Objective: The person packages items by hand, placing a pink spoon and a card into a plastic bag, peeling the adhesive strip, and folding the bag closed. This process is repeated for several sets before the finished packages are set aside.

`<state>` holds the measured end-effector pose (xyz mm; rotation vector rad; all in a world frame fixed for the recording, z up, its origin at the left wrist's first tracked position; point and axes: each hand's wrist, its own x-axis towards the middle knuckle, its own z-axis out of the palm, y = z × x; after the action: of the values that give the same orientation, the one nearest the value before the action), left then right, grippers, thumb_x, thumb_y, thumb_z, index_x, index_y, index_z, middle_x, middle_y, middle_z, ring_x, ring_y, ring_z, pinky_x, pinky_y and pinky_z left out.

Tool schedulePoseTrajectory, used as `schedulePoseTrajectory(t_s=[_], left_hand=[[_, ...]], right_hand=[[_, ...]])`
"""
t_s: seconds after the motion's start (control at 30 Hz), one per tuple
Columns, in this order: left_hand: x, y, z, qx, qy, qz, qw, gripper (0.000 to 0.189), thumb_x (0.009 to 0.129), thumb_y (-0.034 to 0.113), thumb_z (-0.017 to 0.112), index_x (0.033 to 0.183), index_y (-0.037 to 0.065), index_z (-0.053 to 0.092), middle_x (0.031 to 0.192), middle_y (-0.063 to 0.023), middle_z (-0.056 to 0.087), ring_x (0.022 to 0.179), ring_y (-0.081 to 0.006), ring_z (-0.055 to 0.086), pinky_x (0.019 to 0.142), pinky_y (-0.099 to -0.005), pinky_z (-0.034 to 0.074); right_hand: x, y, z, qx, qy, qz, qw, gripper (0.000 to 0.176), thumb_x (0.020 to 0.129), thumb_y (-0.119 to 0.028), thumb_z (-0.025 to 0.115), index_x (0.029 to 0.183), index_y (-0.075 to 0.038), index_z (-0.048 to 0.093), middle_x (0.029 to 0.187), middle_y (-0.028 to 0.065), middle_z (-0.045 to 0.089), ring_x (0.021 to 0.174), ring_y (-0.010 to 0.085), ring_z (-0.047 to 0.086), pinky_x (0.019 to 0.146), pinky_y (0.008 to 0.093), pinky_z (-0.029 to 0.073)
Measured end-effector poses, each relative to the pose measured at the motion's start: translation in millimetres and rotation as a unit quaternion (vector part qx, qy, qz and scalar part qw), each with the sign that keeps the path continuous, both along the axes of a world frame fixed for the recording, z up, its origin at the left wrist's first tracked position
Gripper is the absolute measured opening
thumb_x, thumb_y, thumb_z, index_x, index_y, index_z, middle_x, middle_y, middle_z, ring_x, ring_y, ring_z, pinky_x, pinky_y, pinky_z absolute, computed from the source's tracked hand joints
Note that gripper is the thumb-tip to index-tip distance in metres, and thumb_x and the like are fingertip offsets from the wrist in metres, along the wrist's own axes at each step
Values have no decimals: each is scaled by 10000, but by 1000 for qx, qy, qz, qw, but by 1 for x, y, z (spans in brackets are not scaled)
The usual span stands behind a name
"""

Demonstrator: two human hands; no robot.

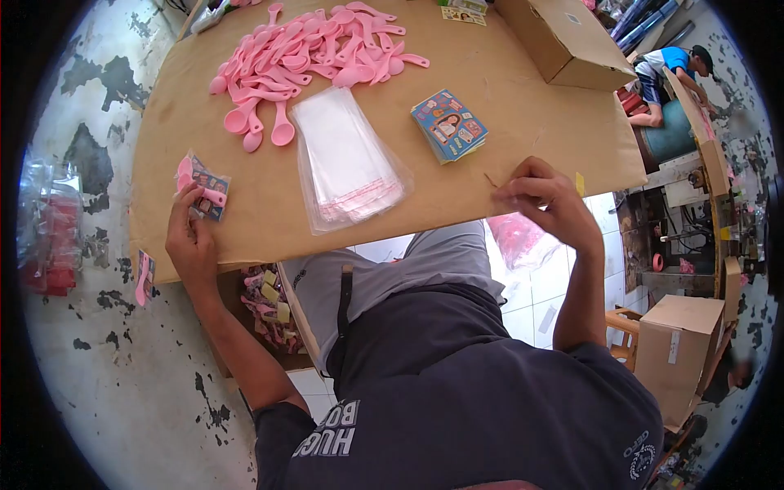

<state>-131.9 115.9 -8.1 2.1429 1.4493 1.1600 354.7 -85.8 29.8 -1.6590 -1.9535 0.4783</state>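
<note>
My left hand (192,238) is at the left side of the table, fingers closed on a clear bag holding a pink spoon (214,197) and a blue printed card. Over the right front of the table, my right hand (549,202) is raised with its fingers pinched together; what is between them I cannot make out. A thin brown sliver (490,180) shows just by those fingertips. Between my hands lies a stack of clear plastic bags (343,155), with a pile of blue printed cards (449,125) to its right. Loose pink spoons (302,53) are heaped behind the bags.
Another bagged spoon (144,278) shows beyond the left table edge. A cardboard box (567,41) stands at the back right. Below the table's left front, a box holds many bagged pieces (269,310). A person (674,69) works at the far right.
</note>
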Motion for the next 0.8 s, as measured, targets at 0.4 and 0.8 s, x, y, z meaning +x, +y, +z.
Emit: schedulePoseTrajectory(t_s=[0.4,0.8], left_hand=[[-11,-7,-8,15,-8,14,1000,495,890,-129,417,1314,-5,639,1415,-139,633,1363,-236,560,1094,-339,427],[-10,-42,1,13,-228,-96,969,385,985,15,459,1342,-67,578,1338,-231,634,1304,-280,586,1129,-390,425]], right_hand=[[39,1,14,129,31,-206,970,300,880,100,497,1064,-7,708,1109,114,705,1037,224,675,933,317,501],[33,2,31,53,-8,-236,970,263,952,-55,619,1200,-49,703,1169,100,685,989,146,642,834,297,517]])
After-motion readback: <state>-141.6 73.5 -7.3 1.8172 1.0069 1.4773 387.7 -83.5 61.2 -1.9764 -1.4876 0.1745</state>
